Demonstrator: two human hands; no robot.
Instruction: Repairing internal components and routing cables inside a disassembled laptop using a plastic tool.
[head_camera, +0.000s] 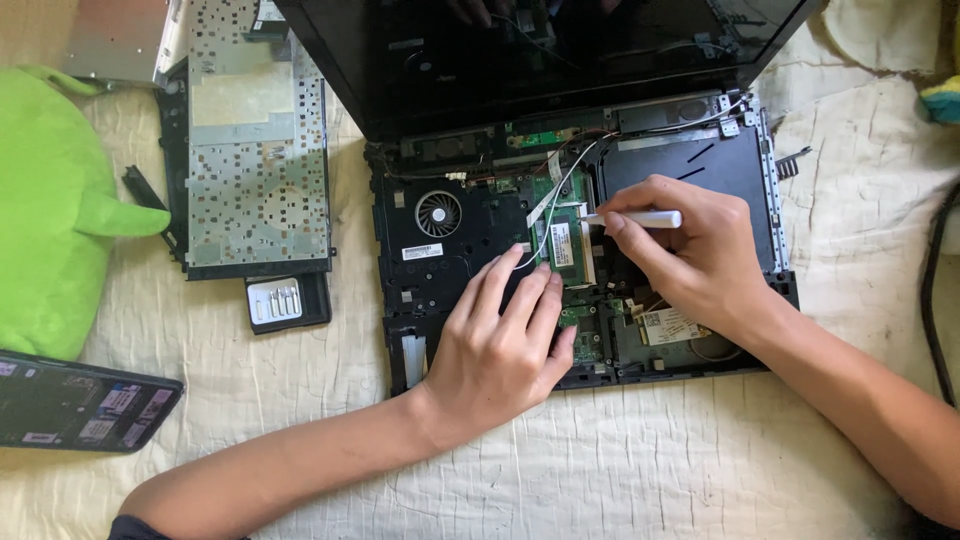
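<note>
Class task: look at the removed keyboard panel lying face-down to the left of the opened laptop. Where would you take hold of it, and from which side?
Probably by its long left edge. The keyboard panel lies flat, metal backing up, so no part stands up to pinch. Its right edge sits close beside the laptop base, and the small screwdriver-bit case crowds its bottom end. Slide fingers under from the left.

Bright even daylight, soft shadows, sharp focus, faint reflections on the dark laptop screen (560, 50)

Both forearms are bare from wrist to elbow beside the opened laptop (580, 250). The left hand (500, 345) and right hand (690, 250) wear no rings, watch or gloves. A dark sleeve edge (130, 527) shows near the left elbow.
</note>
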